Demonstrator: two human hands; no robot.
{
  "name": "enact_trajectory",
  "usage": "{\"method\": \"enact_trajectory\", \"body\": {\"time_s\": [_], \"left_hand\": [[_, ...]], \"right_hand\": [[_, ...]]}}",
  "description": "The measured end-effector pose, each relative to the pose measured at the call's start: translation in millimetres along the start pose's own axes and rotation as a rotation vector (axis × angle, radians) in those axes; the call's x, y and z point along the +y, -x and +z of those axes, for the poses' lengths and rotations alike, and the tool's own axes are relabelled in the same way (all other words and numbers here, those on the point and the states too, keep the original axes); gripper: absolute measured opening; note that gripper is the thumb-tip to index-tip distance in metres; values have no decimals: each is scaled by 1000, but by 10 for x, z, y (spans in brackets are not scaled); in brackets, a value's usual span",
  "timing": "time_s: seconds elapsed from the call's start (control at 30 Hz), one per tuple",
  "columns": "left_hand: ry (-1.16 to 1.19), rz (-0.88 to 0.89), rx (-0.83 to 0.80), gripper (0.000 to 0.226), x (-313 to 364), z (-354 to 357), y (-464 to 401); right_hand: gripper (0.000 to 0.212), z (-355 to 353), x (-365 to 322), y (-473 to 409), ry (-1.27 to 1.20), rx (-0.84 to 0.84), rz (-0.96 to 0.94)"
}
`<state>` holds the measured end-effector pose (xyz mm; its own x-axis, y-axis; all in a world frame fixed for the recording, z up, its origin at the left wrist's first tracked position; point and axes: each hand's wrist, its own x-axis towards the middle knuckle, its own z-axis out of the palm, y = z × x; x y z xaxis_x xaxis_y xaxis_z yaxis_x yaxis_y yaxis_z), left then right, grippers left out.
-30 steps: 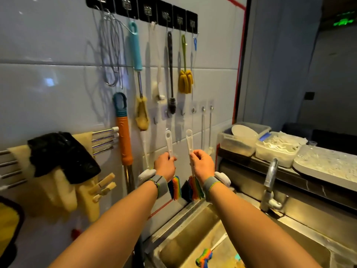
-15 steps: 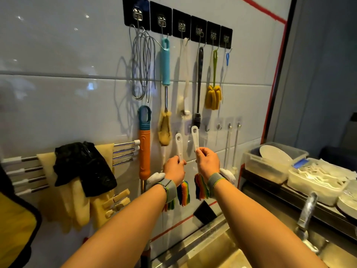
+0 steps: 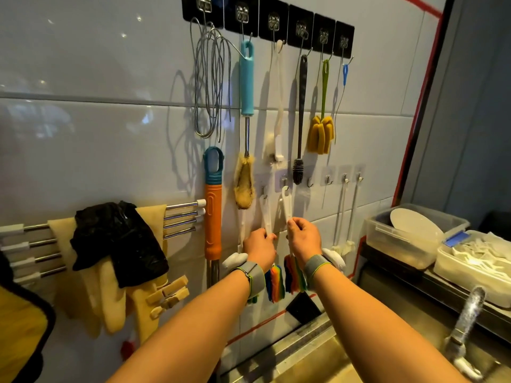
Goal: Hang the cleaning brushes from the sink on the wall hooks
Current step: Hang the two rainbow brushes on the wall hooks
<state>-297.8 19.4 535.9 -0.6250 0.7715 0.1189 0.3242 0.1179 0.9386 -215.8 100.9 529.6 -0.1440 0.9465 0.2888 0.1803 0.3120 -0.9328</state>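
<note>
My left hand (image 3: 260, 248) grips the white handle of a rainbow-bristled brush (image 3: 266, 214); its top loop reaches a small lower wall hook (image 3: 264, 194). My right hand (image 3: 302, 236) grips a second white-handled rainbow brush (image 3: 286, 204), whose loop sits at the neighbouring lower hook (image 3: 284, 183). Both coloured bristle heads (image 3: 276, 283) hang below my wrists. Whether either loop is seated on its hook I cannot tell.
The upper black hook row (image 3: 301, 26) carries a wire coil, a teal brush (image 3: 246, 81), white, black, green-yellow and blue brushes. An orange handle (image 3: 213, 211) hangs left. A towel rack (image 3: 182, 217) holds gloves. Bins (image 3: 414, 239) and a faucet (image 3: 464, 327) stand right above the sink rim (image 3: 298, 346).
Both hands rose toward the wall, carrying the two brushes up until their loops meet the lower hooks. The camera tilted up and moved closer, and the sink basin has left the view.
</note>
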Motion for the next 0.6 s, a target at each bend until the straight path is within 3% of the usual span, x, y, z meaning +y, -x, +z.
{"method": "enact_trajectory", "body": {"time_s": [0.17,0.6], "left_hand": [[-86,20,69,49,-174,18,-159],[-128,28,113,24,-115,-70,38]], "right_hand": [[23,44,27,6,-38,1,33],[17,-139,2,149,-74,-1,101]]}}
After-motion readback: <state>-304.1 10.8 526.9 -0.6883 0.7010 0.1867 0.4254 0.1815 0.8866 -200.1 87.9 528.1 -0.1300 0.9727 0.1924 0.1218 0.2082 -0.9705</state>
